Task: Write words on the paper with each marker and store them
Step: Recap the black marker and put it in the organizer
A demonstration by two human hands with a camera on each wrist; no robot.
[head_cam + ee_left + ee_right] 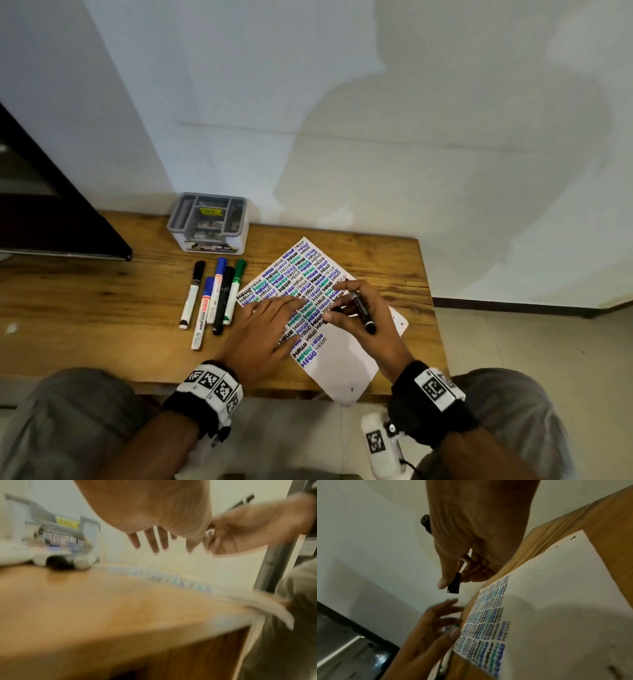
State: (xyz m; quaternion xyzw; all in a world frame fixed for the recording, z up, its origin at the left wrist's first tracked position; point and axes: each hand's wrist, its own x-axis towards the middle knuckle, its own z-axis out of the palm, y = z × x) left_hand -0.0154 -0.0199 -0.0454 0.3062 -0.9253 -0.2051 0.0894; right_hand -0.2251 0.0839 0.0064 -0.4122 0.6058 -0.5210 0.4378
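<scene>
Left-wrist view blurred; organiser (56, 532) label unreadable; markers (65, 561) smeared.

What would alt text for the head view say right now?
The right hand holds a black marker over a paper covered with rows of HELLO, while the left hand lies flat on it. Five markers lie left of it on the wooden table, near a grey organizer.

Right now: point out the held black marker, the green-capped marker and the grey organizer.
black marker (360, 306), head view, mid-barrel in the right hand (368, 318).
green-capped marker (240, 266), head view, on its cap.
grey organizer (178, 214), head view, left rim.
</scene>
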